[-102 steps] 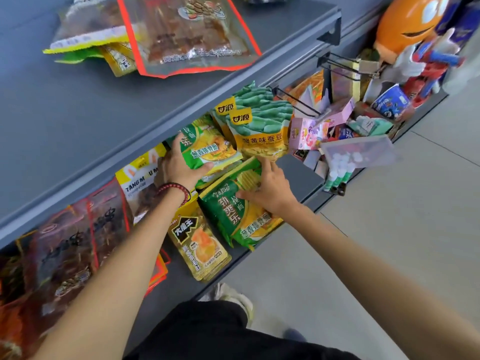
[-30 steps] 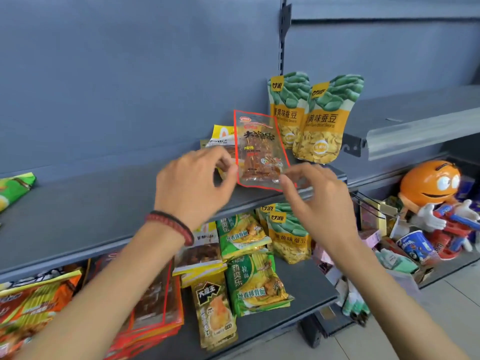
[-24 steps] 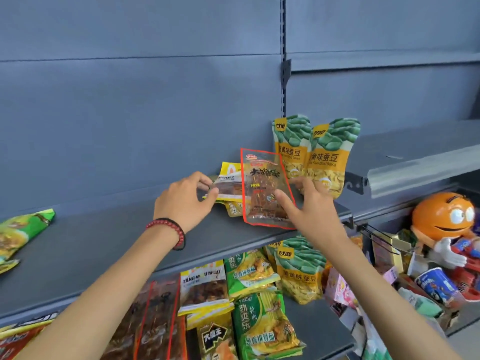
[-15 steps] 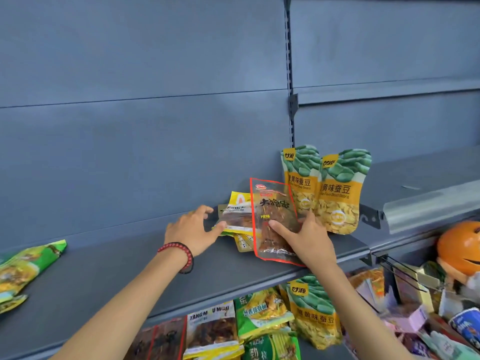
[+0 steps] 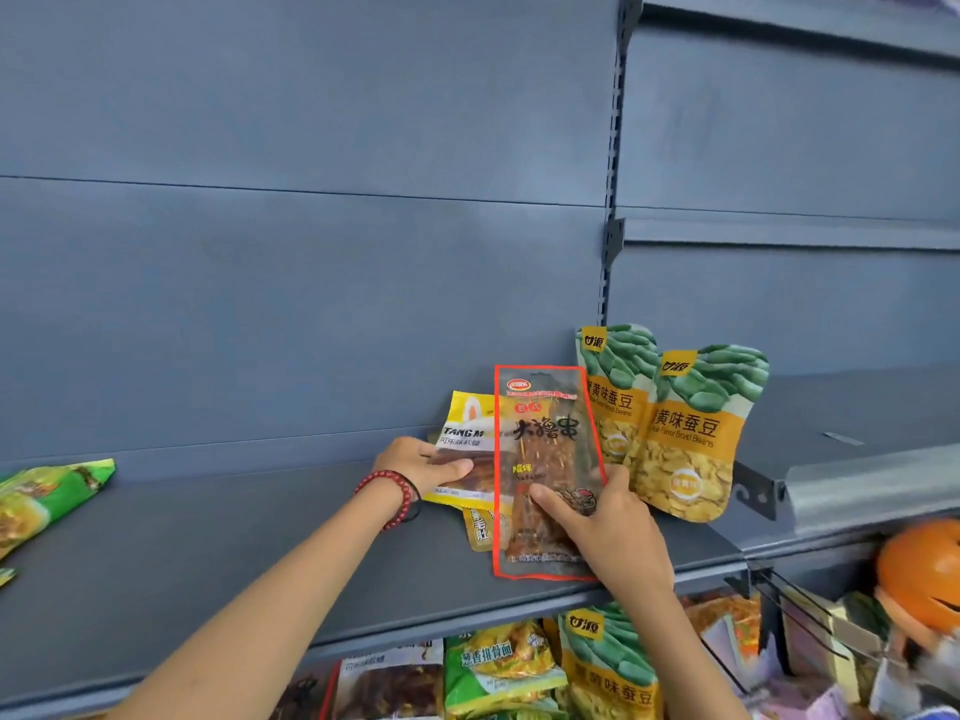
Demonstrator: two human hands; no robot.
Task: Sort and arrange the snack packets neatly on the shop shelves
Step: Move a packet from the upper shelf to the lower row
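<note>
Each hand (image 5: 422, 462) (image 5: 618, 532) gripping one packet (image 5: 464, 449) (image 5: 545, 449), two pouches (image 5: 615, 387) (image 5: 696, 439)

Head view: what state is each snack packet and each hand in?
Red-edged clear skewer packet: upright, held by right hand.
Yellow-and-white TANG packet: tilted, gripped by left hand.
Green-and-yellow bean pouches: standing against the back panel.
Green packet at far left: lying on grey metal shelf.

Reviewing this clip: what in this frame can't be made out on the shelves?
All head view.
- Small yellow packet: mostly covered by the red-bordered packet and TANG M packet.
- Left broad bean pouch: lower part hidden behind the red-bordered packet.
- Green packet: cut off by the left edge.
- Orange figure: blurred, cut by the right edge.
- Right grip: fingers behind the red-bordered packet, unseen.
</note>
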